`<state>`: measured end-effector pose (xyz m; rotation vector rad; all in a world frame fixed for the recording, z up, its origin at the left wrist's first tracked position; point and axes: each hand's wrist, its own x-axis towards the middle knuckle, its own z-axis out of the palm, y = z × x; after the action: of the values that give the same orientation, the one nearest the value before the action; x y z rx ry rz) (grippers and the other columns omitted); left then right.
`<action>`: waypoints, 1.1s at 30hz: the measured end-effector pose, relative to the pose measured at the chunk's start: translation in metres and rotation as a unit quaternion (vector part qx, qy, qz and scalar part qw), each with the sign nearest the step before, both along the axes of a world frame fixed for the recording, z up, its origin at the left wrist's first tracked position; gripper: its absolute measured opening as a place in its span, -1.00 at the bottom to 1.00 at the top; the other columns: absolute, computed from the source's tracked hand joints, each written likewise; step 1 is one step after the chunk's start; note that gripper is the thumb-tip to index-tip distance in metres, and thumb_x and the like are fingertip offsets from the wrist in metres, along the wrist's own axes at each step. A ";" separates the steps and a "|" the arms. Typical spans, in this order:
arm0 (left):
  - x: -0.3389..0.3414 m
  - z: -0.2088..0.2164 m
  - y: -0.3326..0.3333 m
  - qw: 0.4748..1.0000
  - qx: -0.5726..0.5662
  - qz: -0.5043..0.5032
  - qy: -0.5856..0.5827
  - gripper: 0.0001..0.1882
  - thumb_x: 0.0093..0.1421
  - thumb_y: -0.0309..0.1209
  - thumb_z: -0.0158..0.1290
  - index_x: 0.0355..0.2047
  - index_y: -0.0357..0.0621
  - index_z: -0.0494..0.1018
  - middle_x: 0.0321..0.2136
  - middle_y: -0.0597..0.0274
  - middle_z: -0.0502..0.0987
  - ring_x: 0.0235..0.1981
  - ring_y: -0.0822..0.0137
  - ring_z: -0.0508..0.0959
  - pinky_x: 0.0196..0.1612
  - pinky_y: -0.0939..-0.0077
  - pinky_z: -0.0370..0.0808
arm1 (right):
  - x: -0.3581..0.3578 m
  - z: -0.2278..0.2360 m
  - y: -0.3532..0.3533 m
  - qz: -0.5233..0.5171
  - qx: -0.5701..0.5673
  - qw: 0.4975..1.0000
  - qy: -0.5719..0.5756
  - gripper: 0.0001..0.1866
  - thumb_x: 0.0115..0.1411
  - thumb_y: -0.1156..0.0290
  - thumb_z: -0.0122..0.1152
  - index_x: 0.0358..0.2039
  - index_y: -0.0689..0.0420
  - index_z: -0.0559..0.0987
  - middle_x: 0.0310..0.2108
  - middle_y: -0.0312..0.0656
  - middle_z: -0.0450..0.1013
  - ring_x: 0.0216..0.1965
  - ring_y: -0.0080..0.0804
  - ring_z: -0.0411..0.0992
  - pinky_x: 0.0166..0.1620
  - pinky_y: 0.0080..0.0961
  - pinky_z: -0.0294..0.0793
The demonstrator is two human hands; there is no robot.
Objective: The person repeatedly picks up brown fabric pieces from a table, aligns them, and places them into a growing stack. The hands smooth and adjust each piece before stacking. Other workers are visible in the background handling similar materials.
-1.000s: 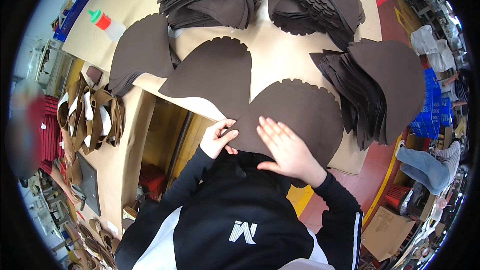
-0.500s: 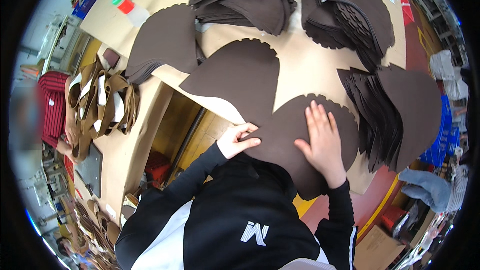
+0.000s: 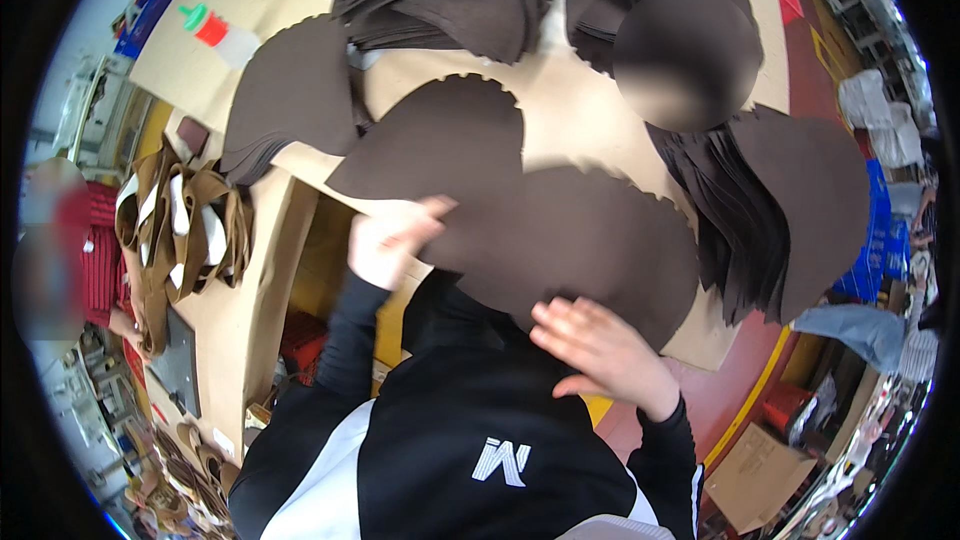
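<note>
Dark brown, flat sheet pieces with notched, rounded edges lie in front of me. The nearest piece (image 3: 600,240) overlaps or adjoins a second piece (image 3: 440,140) to its left; the border between them is hard to make out. My left hand (image 3: 390,240) is at the left edge of these pieces, its fingers smeared by motion, so I cannot tell whether it grips anything. At the near edge of the closest piece, my right hand (image 3: 600,350) has its fingers stretched out and holds nothing.
Stacks of brown pieces stand at the far side (image 3: 440,10), left (image 3: 295,90) and right (image 3: 790,210) of the beige table (image 3: 575,115). A bottle with a red and green top (image 3: 215,32) is at far left. Brown-and-white strips (image 3: 185,220) lie near a person in a red striped top (image 3: 100,250).
My left hand has moved left and up, off its spot at the pieces' near corner. My right hand has slid from the top of the near piece back to its near edge.
</note>
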<state>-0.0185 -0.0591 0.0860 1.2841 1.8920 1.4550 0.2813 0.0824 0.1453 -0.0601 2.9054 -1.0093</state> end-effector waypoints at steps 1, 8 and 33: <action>-0.021 0.011 -0.003 0.997 -0.050 0.050 -0.012 -0.76 0.22 -0.49 0.20 -0.10 -0.22 0.66 -0.20 0.10 0.70 -0.21 0.37 0.65 -0.09 0.50 0.55 | 0.004 0.004 0.011 -0.046 0.027 0.998 0.031 -0.18 0.15 -0.04 0.27 0.33 0.13 0.32 0.39 -0.06 0.19 0.40 -0.06 0.16 0.38 -0.09 0.17; -0.105 0.009 -0.010 0.867 -0.043 0.225 0.442 -0.53 0.26 -0.45 0.16 0.19 -0.20 0.45 0.04 0.04 0.55 0.01 0.13 0.57 0.14 0.34 0.43 | -0.013 -0.037 0.070 -0.249 0.185 0.950 0.023 -0.16 0.24 0.02 0.19 0.37 0.28 0.20 0.43 0.05 0.08 0.46 -0.03 0.02 0.45 -0.12 -0.01; 0.083 -0.001 -0.001 0.950 -0.188 -0.067 -0.242 -0.58 0.35 -0.49 0.08 0.19 -0.35 0.38 -0.21 0.03 0.64 -0.43 0.36 0.68 -0.35 0.54 0.63 | -0.025 -0.045 0.013 -0.135 0.152 0.978 0.050 -0.12 0.18 -0.07 0.27 0.32 0.30 0.29 0.40 0.05 0.16 0.42 -0.11 0.13 0.43 -0.18 0.06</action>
<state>0.0643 -0.0599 0.0853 0.7723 1.6101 1.1361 0.2559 0.0955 0.1005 0.3165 3.1867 -0.5874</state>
